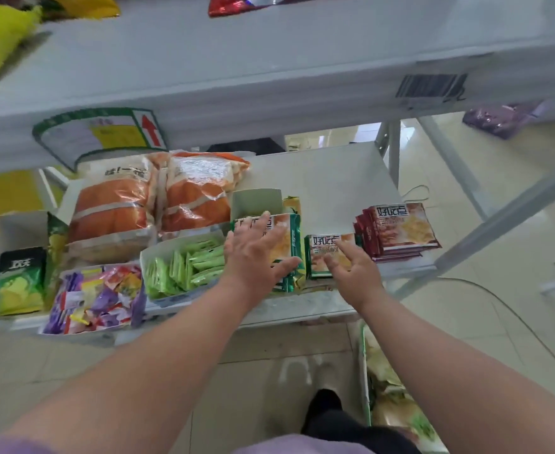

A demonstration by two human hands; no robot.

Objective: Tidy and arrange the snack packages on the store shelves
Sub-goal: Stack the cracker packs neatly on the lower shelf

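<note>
My left hand lies flat, fingers straight, on a stack of green-edged snack packets near the front of the white lower shelf. Just to its right, my right hand hovers open over a smaller pile of green-edged packets, fingertips touching or nearly touching the top one. A stack of dark red packets of the same brand sits further right, near the shelf's edge.
Two orange bags lie at the back left. In front are a tray of light green sachets, a box of mixed purple candies and a green chip box. An upper shelf overhangs. A bin of goods stands on the floor.
</note>
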